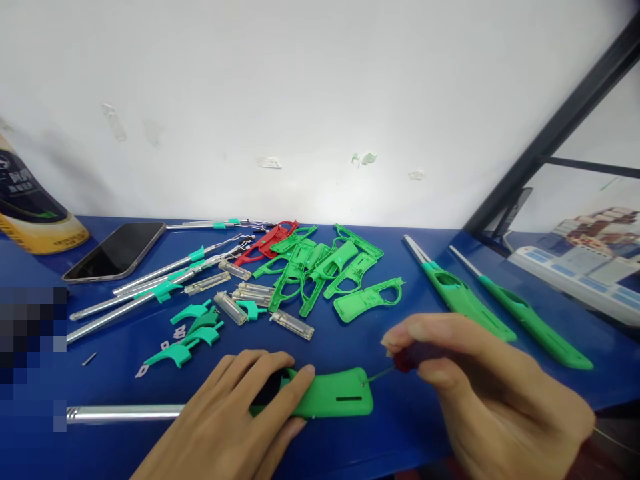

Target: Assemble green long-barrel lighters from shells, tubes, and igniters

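My left hand [235, 413] presses a green long-necked gas lighter [340, 392] against the blue table, fingers around its body. The lighter's silver tube [125, 413] points left from under my palm. Pinched between the thumb and fingers of my right hand [490, 393] is a screwdriver [406, 360] with a dark red handle. Its thin shaft reaches left, the tip at the butt end of the lighter. My right palm hides the back of the handle. Beyond my left hand lie teal triggers [180, 350] and clear fuel tanks [293, 325].
Green shell halves [367, 300] and a red shell [273, 241] lie in a pile mid-table. Metal tubes with wires [165, 270] and a phone [117, 250] are at left, near a yellow-black container [35, 207]. Two green lighters [540, 320] lie at right, by a dark frame [545, 127].
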Tool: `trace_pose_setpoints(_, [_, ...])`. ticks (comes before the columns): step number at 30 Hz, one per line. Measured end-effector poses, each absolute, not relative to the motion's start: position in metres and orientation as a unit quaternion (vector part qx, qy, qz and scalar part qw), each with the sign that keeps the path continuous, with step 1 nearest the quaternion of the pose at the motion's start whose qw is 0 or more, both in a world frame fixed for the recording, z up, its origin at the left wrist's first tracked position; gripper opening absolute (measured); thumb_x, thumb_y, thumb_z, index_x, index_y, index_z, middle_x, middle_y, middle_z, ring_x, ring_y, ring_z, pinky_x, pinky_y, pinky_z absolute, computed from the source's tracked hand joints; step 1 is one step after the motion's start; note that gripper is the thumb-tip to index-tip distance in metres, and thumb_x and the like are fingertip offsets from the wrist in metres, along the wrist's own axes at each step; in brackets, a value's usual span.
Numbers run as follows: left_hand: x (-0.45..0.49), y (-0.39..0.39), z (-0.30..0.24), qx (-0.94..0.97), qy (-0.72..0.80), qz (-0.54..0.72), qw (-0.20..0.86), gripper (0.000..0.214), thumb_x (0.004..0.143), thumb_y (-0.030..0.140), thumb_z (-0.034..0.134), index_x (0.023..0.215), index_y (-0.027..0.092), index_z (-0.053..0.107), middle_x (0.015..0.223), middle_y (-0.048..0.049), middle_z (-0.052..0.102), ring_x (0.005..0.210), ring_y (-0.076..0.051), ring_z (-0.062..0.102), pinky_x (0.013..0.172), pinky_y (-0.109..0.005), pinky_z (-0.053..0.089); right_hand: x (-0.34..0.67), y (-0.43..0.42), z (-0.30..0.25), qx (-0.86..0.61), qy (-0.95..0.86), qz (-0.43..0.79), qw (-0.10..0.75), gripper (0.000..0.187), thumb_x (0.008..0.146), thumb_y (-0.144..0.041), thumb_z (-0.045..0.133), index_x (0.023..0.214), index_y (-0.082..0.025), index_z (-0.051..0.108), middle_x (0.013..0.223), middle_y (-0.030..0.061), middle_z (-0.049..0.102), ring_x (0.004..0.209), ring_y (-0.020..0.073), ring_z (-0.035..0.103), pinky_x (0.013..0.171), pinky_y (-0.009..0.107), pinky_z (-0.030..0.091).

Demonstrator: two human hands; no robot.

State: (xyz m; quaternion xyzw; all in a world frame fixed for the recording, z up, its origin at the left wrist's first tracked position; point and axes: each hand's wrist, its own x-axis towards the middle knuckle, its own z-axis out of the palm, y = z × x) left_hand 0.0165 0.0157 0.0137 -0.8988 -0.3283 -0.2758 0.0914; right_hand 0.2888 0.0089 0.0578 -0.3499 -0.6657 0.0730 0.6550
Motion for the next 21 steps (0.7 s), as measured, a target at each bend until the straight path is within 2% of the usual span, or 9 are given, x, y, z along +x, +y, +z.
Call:
trace_pose_setpoints(3, [0.018, 0.019, 0.007, -0.887, -0.317, -0.317, 0.11, 0.042, 0.131, 0.03, 0.035, 0.151, 0.032, 0.072, 0.129, -0.0004, 0.084, 0.11, -0.021, 0.081, 0.097, -0.034, 0.063, 0.29, 0.007, 0.063, -0.357, -0.687, 0.069, 0.629, 0.02, 0.103, -0.022, 0.094, 0.118, -0.034, 0.095, 0.095, -0.004, 0.094, 0.064, 0.0195, 0.082, 0.062, 0.032, 0.075])
trace_pose_setpoints(5, [0.02, 0.019, 0.003, -0.884, -0.325, -0.314, 0.123, 0.045, 0.132, 0.03, 0.031, 0.149, 0.031, 0.072, 0.128, -0.0003, 0.084, 0.109, -0.021, 0.08, 0.096, -0.035, 0.062, 0.291, 0.006, 0.065, -0.354, -0.695, 0.075, 0.621, 0.029, 0.102, -0.019, 0.094, 0.125, -0.036, 0.094, 0.098, -0.007, 0.095, 0.066, 0.016, 0.083, 0.065, 0.025, 0.075])
trace_pose_setpoints(7, [0.021, 0.018, 0.002, -0.884, -0.335, -0.301, 0.127, 0.045, 0.132, 0.03, 0.03, 0.15, 0.032, 0.071, 0.129, -0.0002, 0.084, 0.111, -0.021, 0.08, 0.098, -0.035, 0.062, 0.291, 0.006, 0.064, -0.353, -0.701, 0.069, 0.616, 0.045, 0.105, -0.014, 0.088, 0.141, -0.039, 0.09, 0.11, -0.0086, 0.096, 0.08, 0.0147, 0.089, 0.076, 0.022, 0.076])
trace_pose_setpoints(9, [0.02, 0.017, 0.003, -0.884, -0.332, -0.304, 0.128, 0.044, 0.132, 0.032, 0.032, 0.15, 0.032, 0.072, 0.129, -0.0001, 0.084, 0.111, -0.021, 0.08, 0.098, -0.035, 0.062, 0.289, 0.006, 0.059, -0.359, -0.701, 0.073, 0.611, 0.059, 0.107, -0.008, 0.08, 0.157, -0.04, 0.081, 0.129, -0.0082, 0.094, 0.105, 0.0163, 0.093, 0.095, 0.025, 0.077])
trace_pose_setpoints(11, [0.019, 0.016, 0.003, -0.887, -0.332, -0.297, 0.121, 0.043, 0.132, 0.032, 0.033, 0.151, 0.032, 0.072, 0.131, -0.0004, 0.084, 0.112, -0.021, 0.08, 0.099, -0.034, 0.062, 0.286, 0.008, 0.055, -0.362, -0.692, 0.099, 0.617, 0.066, 0.109, -0.004, 0.075, 0.164, -0.041, 0.076, 0.142, -0.0067, 0.091, 0.116, 0.0179, 0.092, 0.104, 0.029, 0.077])
trace_pose_setpoints(14, [0.018, 0.016, 0.0, -0.892, -0.337, -0.283, 0.105, 0.044, 0.131, 0.03, 0.035, 0.153, 0.033, 0.073, 0.134, -0.0015, 0.084, 0.116, -0.021, 0.08, 0.102, -0.034, 0.063, 0.284, 0.012, 0.053, -0.338, -0.686, 0.11, 0.634, 0.069, 0.104, 0.002, 0.08, 0.159, -0.038, 0.079, 0.123, -0.0023, 0.094, 0.096, 0.0188, 0.091, 0.085, 0.032, 0.079])
trace_pose_setpoints(17, [0.017, 0.017, -0.002, -0.886, -0.326, -0.312, 0.104, 0.045, 0.13, 0.03, 0.036, 0.155, 0.034, 0.074, 0.132, -0.0028, 0.085, 0.114, -0.021, 0.081, 0.101, -0.033, 0.065, 0.285, 0.015, 0.056, -0.311, -0.692, 0.054, 0.649, 0.066, 0.091, 0.005, 0.09, 0.144, -0.034, 0.087, 0.1, -0.0018, 0.087, 0.081, 0.0175, 0.08, 0.067, 0.029, 0.072])
trace_pose_setpoints(19, [0.016, 0.016, 0.0, -0.889, -0.326, -0.308, 0.095, 0.043, 0.129, 0.031, 0.04, 0.155, 0.034, 0.074, 0.134, -0.0029, 0.085, 0.116, -0.021, 0.081, 0.101, -0.032, 0.066, 0.286, 0.014, 0.056, -0.31, -0.695, 0.04, 0.647, 0.059, 0.091, 0.001, 0.091, 0.14, -0.031, 0.088, 0.104, -0.0012, 0.086, 0.084, 0.0167, 0.08, 0.069, 0.027, 0.071])
trace_pose_setpoints(21, [0.015, 0.016, 0.004, -0.896, -0.331, -0.282, 0.085, 0.041, 0.129, 0.029, 0.042, 0.154, 0.034, 0.074, 0.137, -0.0023, 0.085, 0.119, -0.021, 0.081, 0.103, -0.032, 0.066, 0.286, 0.011, 0.054, -0.32, -0.705, 0.051, 0.631, 0.052, 0.101, -0.004, 0.084, 0.145, -0.03, 0.086, 0.119, 0.0014, 0.089, 0.098, 0.0192, 0.085, 0.081, 0.03, 0.075])
